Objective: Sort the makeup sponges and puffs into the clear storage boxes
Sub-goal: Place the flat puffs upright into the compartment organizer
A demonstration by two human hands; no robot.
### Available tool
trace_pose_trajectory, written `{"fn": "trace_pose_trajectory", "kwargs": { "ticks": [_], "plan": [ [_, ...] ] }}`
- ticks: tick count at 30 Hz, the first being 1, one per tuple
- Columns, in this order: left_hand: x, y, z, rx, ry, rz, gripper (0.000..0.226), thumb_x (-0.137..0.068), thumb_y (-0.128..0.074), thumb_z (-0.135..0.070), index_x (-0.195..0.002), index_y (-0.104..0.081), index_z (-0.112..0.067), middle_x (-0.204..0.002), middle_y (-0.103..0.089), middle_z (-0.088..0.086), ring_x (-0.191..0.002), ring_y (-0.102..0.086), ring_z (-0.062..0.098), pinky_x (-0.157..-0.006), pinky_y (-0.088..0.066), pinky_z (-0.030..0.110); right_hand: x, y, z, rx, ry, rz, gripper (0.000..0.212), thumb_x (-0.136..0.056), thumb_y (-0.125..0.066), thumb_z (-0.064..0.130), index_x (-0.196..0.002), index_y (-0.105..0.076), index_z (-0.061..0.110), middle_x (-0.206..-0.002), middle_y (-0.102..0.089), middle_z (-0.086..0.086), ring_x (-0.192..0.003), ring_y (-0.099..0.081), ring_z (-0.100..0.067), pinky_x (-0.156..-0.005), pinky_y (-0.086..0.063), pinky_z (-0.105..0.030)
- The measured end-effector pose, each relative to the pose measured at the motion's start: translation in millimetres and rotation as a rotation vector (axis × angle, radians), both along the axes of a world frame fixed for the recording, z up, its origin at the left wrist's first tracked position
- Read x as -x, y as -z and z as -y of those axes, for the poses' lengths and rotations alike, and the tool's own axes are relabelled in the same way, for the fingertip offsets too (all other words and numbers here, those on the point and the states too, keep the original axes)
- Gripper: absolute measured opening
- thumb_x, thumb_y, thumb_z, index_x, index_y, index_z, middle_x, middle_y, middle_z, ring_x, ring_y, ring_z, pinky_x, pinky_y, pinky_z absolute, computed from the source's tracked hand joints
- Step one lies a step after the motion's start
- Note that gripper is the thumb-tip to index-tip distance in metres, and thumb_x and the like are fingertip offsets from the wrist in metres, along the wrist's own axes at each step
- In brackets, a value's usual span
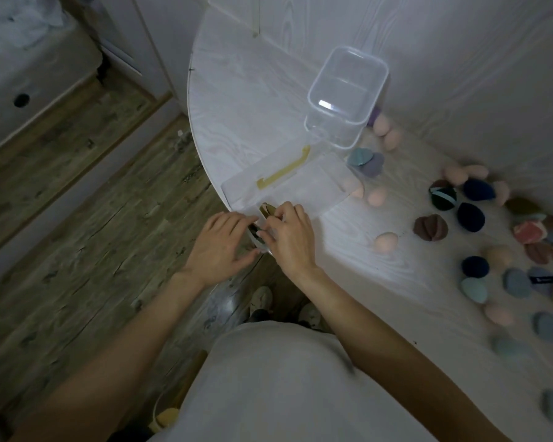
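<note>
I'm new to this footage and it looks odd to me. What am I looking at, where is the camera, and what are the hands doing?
There is no machine here: a person wears a wide-angle camera on the head, looking down, which bends the picture. Their left hand and right hand work together at the near end of a clear storage box with a yellow latch, at the edge of the white table. What exactly they grip is hard to tell. A second clear box stands further back, with nothing visible inside. Loose makeup sponges and puffs, such as a peach sponge and a brown puff, lie scattered to the right.

A white wood-grain table [253, 116] stands over a wooden plank floor [93, 193], beside white cabinets [29, 68].
</note>
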State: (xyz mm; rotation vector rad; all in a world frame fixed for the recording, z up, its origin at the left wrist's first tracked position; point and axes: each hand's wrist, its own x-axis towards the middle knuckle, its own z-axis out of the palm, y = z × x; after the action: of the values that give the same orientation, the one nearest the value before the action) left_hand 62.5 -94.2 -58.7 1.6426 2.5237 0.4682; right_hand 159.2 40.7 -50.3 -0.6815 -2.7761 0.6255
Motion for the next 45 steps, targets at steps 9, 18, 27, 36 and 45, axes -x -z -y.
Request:
{"fn": "trace_pose_trajectory", "kwargs": {
  "ticks": [9, 18, 27, 36, 45],
  "plan": [
    [-5.7, -6.4, -5.1, 0.073, -0.042, -0.047, 0.045, -0.092, -0.035, -0.039, -0.118, -0.061, -0.012, -0.112, -0.064, 0.005, -0.109, -0.054, 0.024, -0.098, -0.030, 0.034, -20.2, -15.4, -30.7, 0.161, -0.066, -0.082, 0.013, -0.086, -0.066, 0.018, -0.092, -0.073, 0.010, -0.097, -0.058, -0.006, -0.093, -0.050, -0.021, -0.076, -0.046, -0.031],
    [-24.5, -54.5, -103.1, -0.275, 0.017, -0.032, 0.028, -0.086, -0.054, -0.015, -0.112, -0.064, -0.011, -0.105, -0.065, 0.006, -0.095, -0.058, 0.023, -0.080, -0.046, 0.030, -82.9, -31.3, -148.5, 0.118, 0.227, -0.066, 0.017, -0.088, -0.057, 0.014, -0.099, -0.070, 0.013, -0.101, -0.060, -0.006, -0.098, -0.053, -0.026, -0.084, -0.034, -0.020],
    [-26.6, -31.8, -281.0, 0.133, 0.009, 0.166, 0.036, -0.088, -0.049, -0.018, -0.122, -0.056, -0.009, -0.115, -0.059, 0.016, -0.099, -0.056, 0.036, -0.070, -0.044, 0.040, -45.4, -31.7, -295.0, 0.088, 0.103, -0.002, 0.023, -0.089, -0.056, 0.008, -0.111, -0.062, 0.006, -0.114, -0.062, -0.012, -0.105, -0.055, -0.028, -0.090, -0.039, -0.029],
    [-35.2, 0.0, -330.7, 0.324, -0.112, 0.110, 0.046, -0.097, -0.039, -0.012, -0.141, -0.030, -0.004, -0.132, -0.046, 0.018, -0.114, -0.047, 0.036, -0.081, -0.044, 0.044, 41.7, 23.2, -357.3, 0.033, -0.128, 0.220, 0.039, -0.093, -0.047, 0.014, -0.130, -0.050, 0.002, -0.139, -0.048, -0.015, -0.128, -0.043, -0.029, -0.107, -0.030, -0.034],
    [-34.3, 4.4, -326.1, 0.211, -0.064, 0.081, 0.026, -0.083, -0.058, -0.002, -0.109, -0.059, -0.003, -0.102, -0.061, 0.016, -0.084, -0.061, 0.036, -0.058, -0.045, 0.039, 4.0, 26.5, -374.9, -0.215, -0.074, 0.227, 0.027, -0.089, -0.051, 0.014, -0.113, -0.060, 0.008, -0.112, -0.061, -0.015, -0.110, -0.050, -0.032, -0.092, -0.037, -0.040]
  ]
}}
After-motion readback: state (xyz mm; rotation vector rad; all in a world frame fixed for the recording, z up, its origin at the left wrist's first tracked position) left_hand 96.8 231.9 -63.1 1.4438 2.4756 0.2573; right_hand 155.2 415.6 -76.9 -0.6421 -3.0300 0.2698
